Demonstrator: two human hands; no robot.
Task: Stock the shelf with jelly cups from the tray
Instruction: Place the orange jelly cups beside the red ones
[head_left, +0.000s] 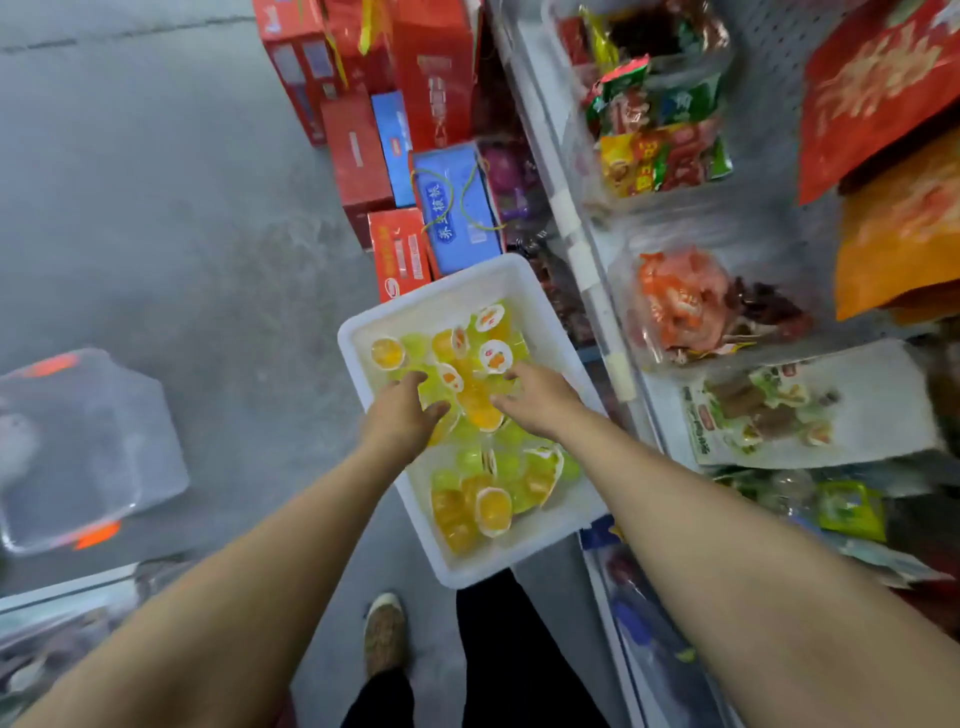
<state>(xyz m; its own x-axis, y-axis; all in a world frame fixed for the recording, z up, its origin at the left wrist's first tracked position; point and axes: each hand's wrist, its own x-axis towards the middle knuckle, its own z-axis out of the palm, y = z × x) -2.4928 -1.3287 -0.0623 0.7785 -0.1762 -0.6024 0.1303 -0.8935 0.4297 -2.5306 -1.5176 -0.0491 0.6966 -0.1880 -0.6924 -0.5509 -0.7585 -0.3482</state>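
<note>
Tray (363, 332): one, white, beneath both sets of fingers.
Jelly cups (493, 506): too heaped to count.
Left hand (402, 415), right hand (537, 400): fingers spread over cups; grasp unclear.

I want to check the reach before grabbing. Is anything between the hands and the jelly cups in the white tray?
Nothing visible is. The left hand and right hand are already down among the yellow and green plastic jelly cups inside the white rectangular plastic tray, with no lid or wrap over them.
</note>
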